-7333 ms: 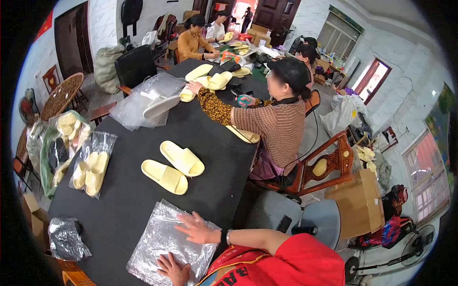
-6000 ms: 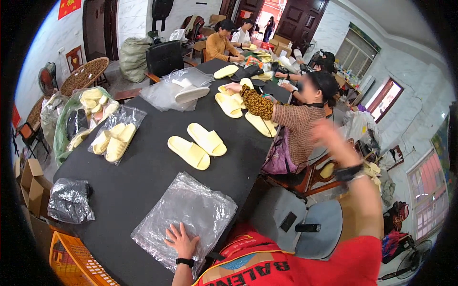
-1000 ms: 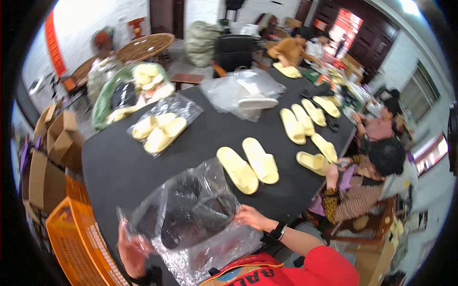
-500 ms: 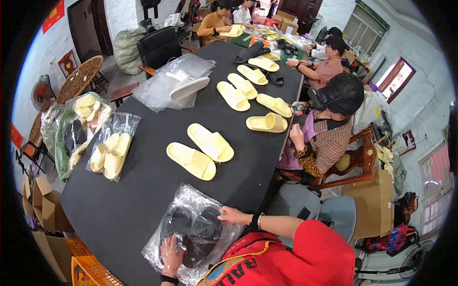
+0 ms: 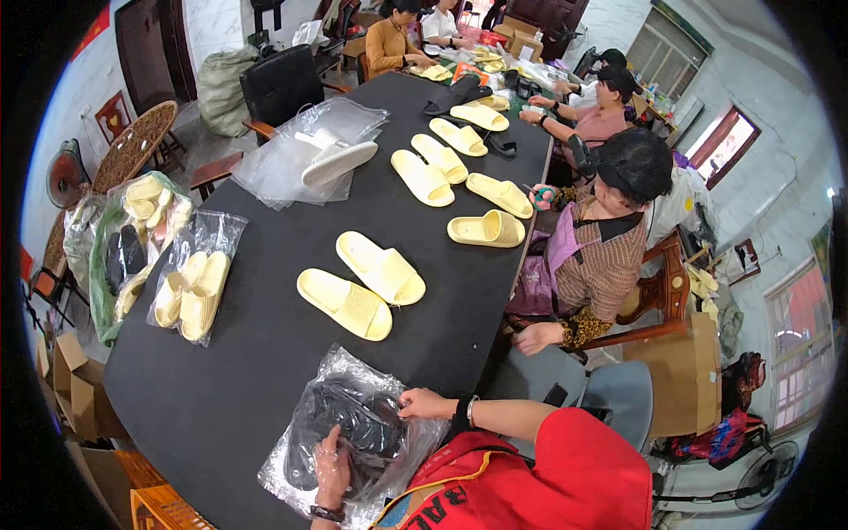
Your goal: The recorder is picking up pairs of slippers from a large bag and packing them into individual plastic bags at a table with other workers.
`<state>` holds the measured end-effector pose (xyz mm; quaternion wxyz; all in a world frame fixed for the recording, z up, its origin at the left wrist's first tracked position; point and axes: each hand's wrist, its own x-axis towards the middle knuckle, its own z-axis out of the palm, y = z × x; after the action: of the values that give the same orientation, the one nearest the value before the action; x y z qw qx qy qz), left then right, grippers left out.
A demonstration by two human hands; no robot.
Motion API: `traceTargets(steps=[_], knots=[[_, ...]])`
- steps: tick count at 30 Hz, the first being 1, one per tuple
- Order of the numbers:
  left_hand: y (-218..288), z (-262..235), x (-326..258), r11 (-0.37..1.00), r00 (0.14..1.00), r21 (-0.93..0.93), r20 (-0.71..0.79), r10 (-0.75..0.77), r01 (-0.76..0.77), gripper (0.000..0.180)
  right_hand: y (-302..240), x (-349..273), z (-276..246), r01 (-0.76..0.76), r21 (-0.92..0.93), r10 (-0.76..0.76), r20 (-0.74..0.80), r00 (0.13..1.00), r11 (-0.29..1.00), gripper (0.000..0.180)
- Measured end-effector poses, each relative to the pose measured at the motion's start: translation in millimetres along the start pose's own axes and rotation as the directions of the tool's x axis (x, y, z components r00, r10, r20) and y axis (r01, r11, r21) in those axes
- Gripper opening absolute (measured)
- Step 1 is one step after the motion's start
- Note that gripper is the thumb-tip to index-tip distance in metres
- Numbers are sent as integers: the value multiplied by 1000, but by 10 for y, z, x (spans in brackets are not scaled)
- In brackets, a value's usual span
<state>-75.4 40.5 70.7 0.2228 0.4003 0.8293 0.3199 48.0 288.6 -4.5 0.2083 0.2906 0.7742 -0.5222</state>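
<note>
A clear plastic bag [image 5: 296, 442] lies at the near edge of the black table, with black slippers [image 5: 367, 428] inside, blurred by the crinkled film. My left hand [image 5: 331, 473] rests on the bag's left part, fingers stretched out. At the bag's upper right side, my right hand [image 5: 426, 405] is closed, pinching the film. Just beyond the bag lie two pale yellow slippers, one [image 5: 344, 305] nearer and one [image 5: 380, 268] farther.
A bagged pair of yellow slippers [image 5: 196, 291] lies at the table's left edge. White slippers [image 5: 338, 162] rest on flat plastic bags [image 5: 274, 168]. Several yellow slippers line the right side. A co-worker's hand [image 5: 541, 196] there holds green-handled scissors. Grey chairs [image 5: 623, 397] stand to my right.
The slippers in the bag have shifted, and the film is more bunched over them. My left hand has slid slightly right, its fingers closer together. The nearest co-worker's lower hand has dropped below the table edge.
</note>
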Motion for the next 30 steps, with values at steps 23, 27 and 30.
traceTargets(steps=[23,27,30], knots=[[-558,-189,-369,839,965,483,-191,-178,250,19,-95,84,-327,534,-107,-532,-376,759,839,15],[-970,-507,-986,717,823,447,-466,-324,535,13,-224,-83,-583,-12,484,76,-113,991,875,24],[-1097,-820,-1489,697,579,167,-704,-411,698,15,-247,-148,-575,15,536,39,-89,995,844,24]])
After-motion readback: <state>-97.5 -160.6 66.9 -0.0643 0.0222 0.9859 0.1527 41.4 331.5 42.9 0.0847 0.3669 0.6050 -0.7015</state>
